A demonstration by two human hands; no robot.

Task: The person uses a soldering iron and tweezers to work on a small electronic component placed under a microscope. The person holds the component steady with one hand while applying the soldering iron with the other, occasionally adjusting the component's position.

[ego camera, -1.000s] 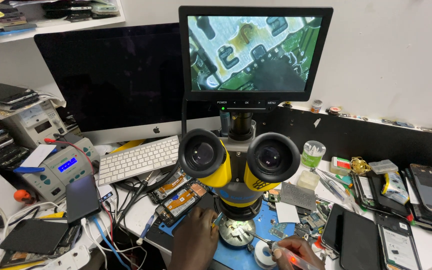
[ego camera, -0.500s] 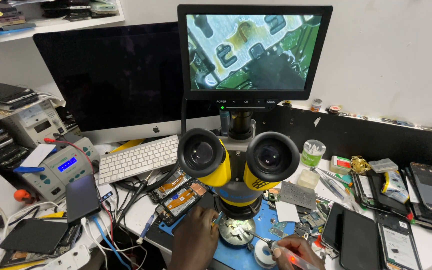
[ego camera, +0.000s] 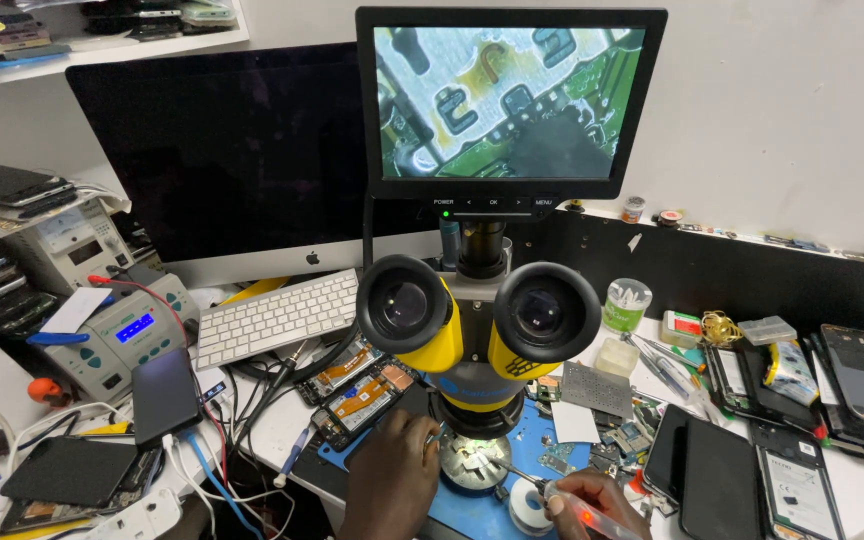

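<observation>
Two hands: both ours, low under the yellow-and-grey stereo microscope (ego camera: 479, 330).
Left hand (ego camera: 394, 470): we curl it beside the small lit circuit board (ego camera: 474, 462) on the blue work mat (ego camera: 472, 515); whether it grips, we cannot tell.
Right hand (ego camera: 592, 505): closed on a slim translucent pen-like tool (ego camera: 562, 497), tip reaching the board.
Middle: white slim keyboard (ego camera: 274, 316), opened phones (ego camera: 357, 385).
Far: small black monitor (ego camera: 508, 100) showing magnified board.

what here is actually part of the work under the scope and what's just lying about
In use: left hand, right hand, thin tool, lit board, microscope, small monitor.
Lying about: keyboard, dark computer screen, phones, green-lidded jar.
</observation>
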